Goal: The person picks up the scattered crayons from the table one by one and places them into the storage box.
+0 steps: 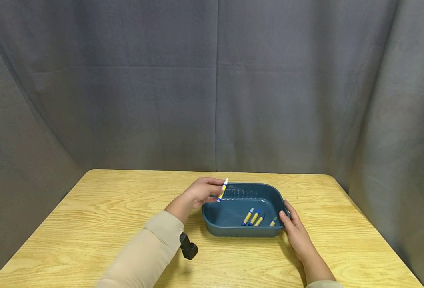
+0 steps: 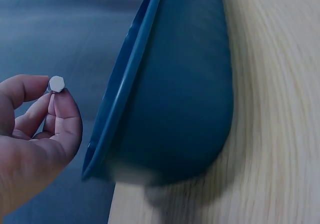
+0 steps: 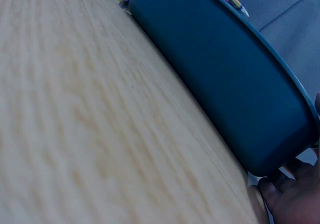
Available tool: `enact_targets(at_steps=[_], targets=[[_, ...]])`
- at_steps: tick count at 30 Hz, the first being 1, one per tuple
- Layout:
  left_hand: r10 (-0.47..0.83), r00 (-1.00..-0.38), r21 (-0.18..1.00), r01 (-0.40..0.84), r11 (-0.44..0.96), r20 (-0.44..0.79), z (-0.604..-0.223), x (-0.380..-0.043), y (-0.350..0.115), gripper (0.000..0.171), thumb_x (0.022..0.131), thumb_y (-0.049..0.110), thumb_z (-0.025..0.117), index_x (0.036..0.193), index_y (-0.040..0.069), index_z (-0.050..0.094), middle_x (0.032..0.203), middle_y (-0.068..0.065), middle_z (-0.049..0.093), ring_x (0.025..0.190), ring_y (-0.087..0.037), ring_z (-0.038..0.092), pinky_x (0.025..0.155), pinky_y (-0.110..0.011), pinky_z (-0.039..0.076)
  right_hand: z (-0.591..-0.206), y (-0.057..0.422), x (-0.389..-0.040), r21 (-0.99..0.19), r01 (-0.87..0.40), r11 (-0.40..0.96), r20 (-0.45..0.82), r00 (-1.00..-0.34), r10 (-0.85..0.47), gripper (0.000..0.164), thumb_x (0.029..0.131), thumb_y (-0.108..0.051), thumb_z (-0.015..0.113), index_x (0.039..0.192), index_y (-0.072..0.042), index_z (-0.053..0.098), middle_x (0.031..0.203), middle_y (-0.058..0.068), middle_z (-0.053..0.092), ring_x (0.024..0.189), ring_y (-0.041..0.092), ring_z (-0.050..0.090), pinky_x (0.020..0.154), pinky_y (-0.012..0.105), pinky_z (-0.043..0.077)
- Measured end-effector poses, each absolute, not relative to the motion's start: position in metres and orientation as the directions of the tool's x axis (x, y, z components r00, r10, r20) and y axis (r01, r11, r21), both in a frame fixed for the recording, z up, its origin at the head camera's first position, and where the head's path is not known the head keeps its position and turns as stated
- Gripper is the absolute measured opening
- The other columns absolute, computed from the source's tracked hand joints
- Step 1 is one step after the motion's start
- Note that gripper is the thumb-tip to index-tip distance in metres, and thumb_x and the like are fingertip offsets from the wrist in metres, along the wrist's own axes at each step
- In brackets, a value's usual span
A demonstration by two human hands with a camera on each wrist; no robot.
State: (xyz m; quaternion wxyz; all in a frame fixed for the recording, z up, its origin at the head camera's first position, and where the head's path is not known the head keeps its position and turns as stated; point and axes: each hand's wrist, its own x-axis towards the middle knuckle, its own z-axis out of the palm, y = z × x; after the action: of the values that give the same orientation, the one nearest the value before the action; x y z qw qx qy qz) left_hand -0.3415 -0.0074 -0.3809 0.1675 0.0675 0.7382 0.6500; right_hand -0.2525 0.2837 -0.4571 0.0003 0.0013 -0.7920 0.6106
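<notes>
My left hand pinches one crayon between thumb and fingers, above the rim at the left end of the blue bin. My right hand grips the bin's right end, thumb at the rim. Four other crayons lie inside, toward the near right. The bin rests on the table.

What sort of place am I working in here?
Likely a curtained-off recording booth: plain grey fabric curtains hang behind and beside a light, wood-grained, round-cornered table, and a small black device sits at the person's beige left cuff.
</notes>
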Motion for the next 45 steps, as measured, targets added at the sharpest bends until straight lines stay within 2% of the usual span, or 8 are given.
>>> enact_targets(at_steps=[9, 19, 27, 32, 39, 45], targets=[[0.365, -0.906, 0.974, -0.163, 0.16, -0.212, -0.389, -0.338, 0.025, 0.038, 0.09, 0.003, 0.064, 0.128, 0.0, 0.063, 0.109, -0.012, 0.064, 0.086, -0.017, 0.057, 0.077, -0.029, 0.056, -0.456, 0.28, -0.251, -0.967, -0.007, 0.253, 0.01, -1.0, 0.01, 0.064, 0.106, -0.037, 0.036, 0.159, -0.015, 0.007, 0.165, 0.019, 0.0, 0.151, 0.04, 0.003, 0.12, 0.058, 0.015], [0.349, -0.885, 0.947, -0.254, 0.196, -0.309, -0.412, -0.337, 0.045, 0.039, 0.084, -0.007, 0.061, 0.123, -0.001, 0.065, 0.082, -0.003, 0.061, 0.069, -0.012, 0.053, 0.06, -0.022, 0.051, -0.457, 0.279, -0.25, -0.967, -0.008, 0.254, 0.009, -1.0, 0.0, 0.063, 0.107, -0.034, 0.035, 0.159, -0.014, 0.005, 0.164, 0.02, 0.0, 0.151, 0.041, 0.004, 0.12, 0.058, 0.016], [0.298, -0.868, 0.909, -0.325, 0.262, -0.396, -0.421, -0.337, 0.049, 0.035, 0.082, -0.01, 0.063, 0.115, -0.001, 0.07, 0.081, -0.005, 0.063, 0.062, -0.009, 0.053, 0.054, -0.02, 0.051, -0.456, 0.278, -0.249, -0.968, -0.01, 0.25, 0.012, -1.0, 0.004, 0.063, 0.107, -0.035, 0.036, 0.159, -0.015, 0.007, 0.164, 0.02, 0.001, 0.151, 0.04, 0.004, 0.12, 0.058, 0.016], [0.297, -0.864, 0.898, -0.317, 0.306, -0.407, -0.423, -0.336, 0.05, 0.032, 0.083, -0.011, 0.063, 0.112, -0.002, 0.071, 0.082, -0.006, 0.063, 0.061, -0.01, 0.052, 0.053, -0.02, 0.051, -0.456, 0.278, -0.249, -0.968, -0.007, 0.249, 0.011, -1.0, 0.014, 0.063, 0.106, -0.035, 0.037, 0.159, -0.015, 0.008, 0.165, 0.018, 0.001, 0.151, 0.039, 0.004, 0.12, 0.057, 0.016], [0.289, -0.881, 0.885, -0.246, 0.395, -0.374, -0.424, -0.331, 0.054, 0.025, 0.084, -0.01, 0.064, 0.107, -0.004, 0.071, 0.08, -0.007, 0.064, 0.068, -0.013, 0.056, 0.062, -0.026, 0.058, -0.456, 0.279, -0.25, -0.967, -0.005, 0.253, 0.007, -1.0, 0.008, 0.064, 0.107, -0.035, 0.036, 0.159, -0.015, 0.006, 0.164, 0.02, 0.0, 0.151, 0.04, 0.003, 0.12, 0.058, 0.015], [0.281, -0.89, 0.871, -0.213, 0.443, -0.36, -0.421, -0.328, 0.057, 0.021, 0.085, -0.009, 0.065, 0.105, -0.005, 0.071, 0.084, -0.01, 0.068, 0.068, -0.013, 0.059, 0.065, -0.027, 0.06, -0.457, 0.279, -0.251, -0.965, -0.001, 0.262, 0.003, -1.0, 0.005, 0.064, 0.107, -0.035, 0.036, 0.159, -0.015, 0.005, 0.164, 0.02, -0.001, 0.151, 0.041, 0.003, 0.12, 0.058, 0.015]])
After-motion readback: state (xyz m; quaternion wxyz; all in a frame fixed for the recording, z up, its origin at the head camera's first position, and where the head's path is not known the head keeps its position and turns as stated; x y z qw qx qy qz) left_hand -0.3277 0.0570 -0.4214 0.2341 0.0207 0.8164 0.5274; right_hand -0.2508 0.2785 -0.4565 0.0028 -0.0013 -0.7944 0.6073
